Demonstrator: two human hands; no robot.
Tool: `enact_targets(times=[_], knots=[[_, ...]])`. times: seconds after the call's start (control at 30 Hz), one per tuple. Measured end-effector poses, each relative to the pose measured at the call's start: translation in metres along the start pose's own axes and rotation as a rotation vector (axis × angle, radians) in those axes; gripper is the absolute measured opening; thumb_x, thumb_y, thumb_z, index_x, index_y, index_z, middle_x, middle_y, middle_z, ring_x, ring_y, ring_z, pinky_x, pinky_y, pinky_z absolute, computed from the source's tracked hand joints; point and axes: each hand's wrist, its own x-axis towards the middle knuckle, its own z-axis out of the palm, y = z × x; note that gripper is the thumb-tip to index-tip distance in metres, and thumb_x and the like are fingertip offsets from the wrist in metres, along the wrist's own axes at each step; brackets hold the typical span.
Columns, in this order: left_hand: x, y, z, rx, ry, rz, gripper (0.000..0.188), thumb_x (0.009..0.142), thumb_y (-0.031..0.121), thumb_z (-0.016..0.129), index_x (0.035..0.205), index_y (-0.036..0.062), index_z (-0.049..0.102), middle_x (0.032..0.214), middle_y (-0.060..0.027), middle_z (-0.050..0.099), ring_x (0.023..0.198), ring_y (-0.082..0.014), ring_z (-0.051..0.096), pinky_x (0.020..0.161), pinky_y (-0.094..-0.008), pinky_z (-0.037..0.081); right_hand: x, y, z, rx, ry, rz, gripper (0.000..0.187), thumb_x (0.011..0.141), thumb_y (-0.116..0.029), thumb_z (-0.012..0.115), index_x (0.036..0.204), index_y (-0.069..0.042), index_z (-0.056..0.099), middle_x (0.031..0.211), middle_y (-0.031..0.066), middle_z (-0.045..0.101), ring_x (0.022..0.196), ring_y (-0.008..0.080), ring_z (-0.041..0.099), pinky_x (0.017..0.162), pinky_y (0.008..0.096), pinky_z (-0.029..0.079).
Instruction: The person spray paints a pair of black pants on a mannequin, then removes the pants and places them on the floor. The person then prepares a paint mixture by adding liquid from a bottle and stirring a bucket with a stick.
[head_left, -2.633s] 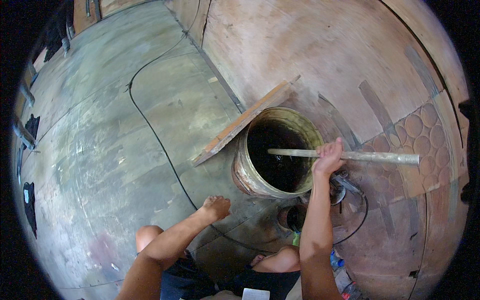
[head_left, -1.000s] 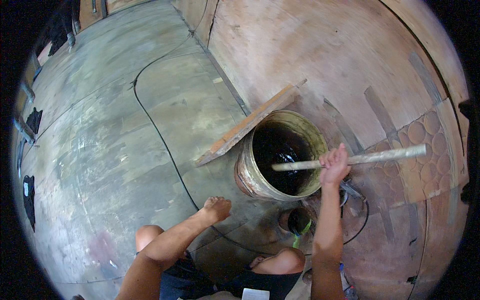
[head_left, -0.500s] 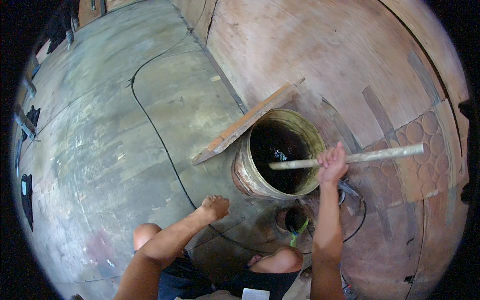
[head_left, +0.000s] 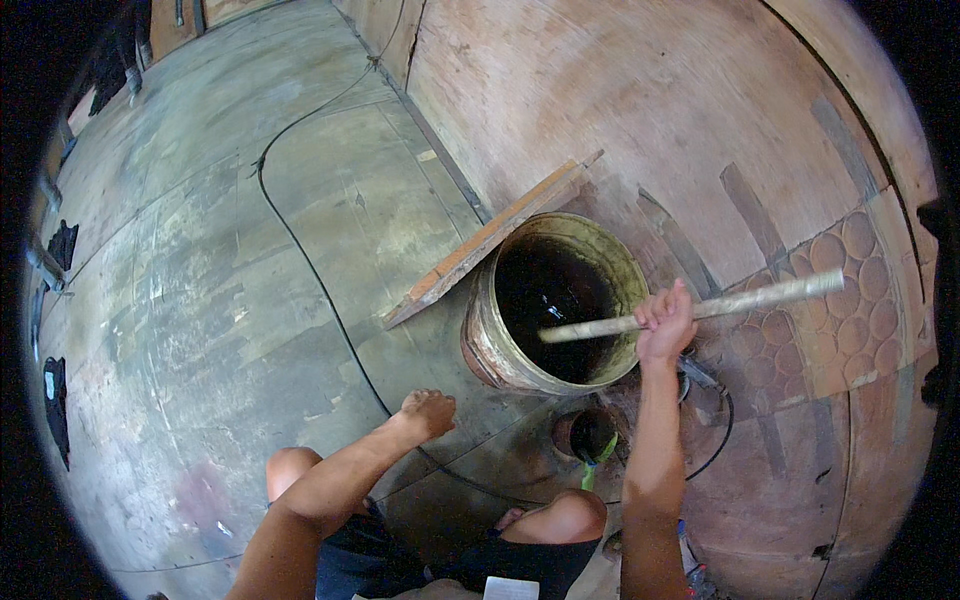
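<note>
My right hand [head_left: 666,322] is wrapped round a long pale stick [head_left: 765,297], roughly at its middle. The stick slants across the rim of a large, stained bucket [head_left: 487,330], and its left end reaches the dark liquid [head_left: 555,300] inside. To the left of the bucket, my left hand [head_left: 428,413] is curled into a loose fist above my lap, with nothing visible in it. Below the bucket stands a small brown pot [head_left: 566,434] with dark contents and a bright green strip [head_left: 590,474] over its edge.
A wooden plank [head_left: 480,250] leans against the bucket's far left side. A black cable [head_left: 322,285] snakes over the worn floor to its left. Right of the bucket, boards carry round ring marks [head_left: 855,290]. Near my right forearm lies a dark tool [head_left: 700,375] with a cord.
The stick's outer end has tipped slightly upward, away from me, in my right hand. My left hand stays in nearly the same place. The whole view has shifted a little.
</note>
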Motion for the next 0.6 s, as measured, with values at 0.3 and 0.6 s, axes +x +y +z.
enact_targets(times=[0.3, 0.6], knots=[[0.004, 0.003, 0.001, 0.016, -0.025, -0.028, 0.044, 0.090, 0.039, 0.069, 0.117, 0.0036, 0.066, 0.117, -0.0196, 0.068, 0.111, -0.0376, 0.065, 0.090, -0.0457, 0.054, 0.020, 0.012, 0.012, -0.183, 0.362, -0.414, 0.040, 0.096, -0.023, 0.061, 0.063, -0.013, 0.041, 0.051, -0.0010, 0.036, 0.043, 0.0109, 0.038, 0.042, 0.0313, 0.033], [0.003, -0.006, 0.003, 0.028, -0.008, -0.012, 0.046, 0.090, 0.042, 0.068, 0.116, 0.0038, 0.064, 0.114, -0.0193, 0.069, 0.107, -0.0382, 0.067, 0.088, -0.0473, 0.055, 0.010, -0.021, -0.002, -0.207, 0.133, -0.113, 0.044, 0.096, -0.029, 0.062, 0.063, -0.015, 0.037, 0.051, -0.0041, 0.030, 0.040, 0.0096, 0.030, 0.041, 0.0286, 0.029]])
